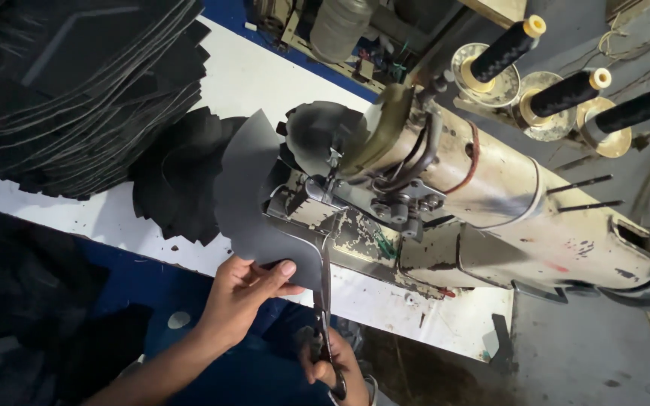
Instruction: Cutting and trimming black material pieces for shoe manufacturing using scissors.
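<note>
- Nearest, the right hand (330, 370) is closed through the handles of a pair of scissors (323, 301), whose blades point up toward the sewn edge at the foot of the machine.
- Just beside it, the left hand (244, 293) pinches the lower edge of a dark grey cut piece (253, 195), thumb on top and fingers underneath, holding it taut against the machine's post.
- That grey piece curves up from the hand to the needle area, where it is still caught at the presser foot (334, 174); judging by this, the seam on it looks run and the thread is not yet cut, so trimming and pulling the piece free seem to be what is left.
- Behind it, more black pieces (178, 180) lie fanned on the white tabletop (257, 75), touching the grey one.
- Further left, a tall stack of black cut panels (77, 83) fills the table's corner; whether these are finished or waiting I cannot tell.
- The worn cream sewing machine (505, 203) stretches right, its arm crowding the space around the blades.
- Farthest off, three spools of black thread (566, 90) stand on brass-coloured discs.
</note>
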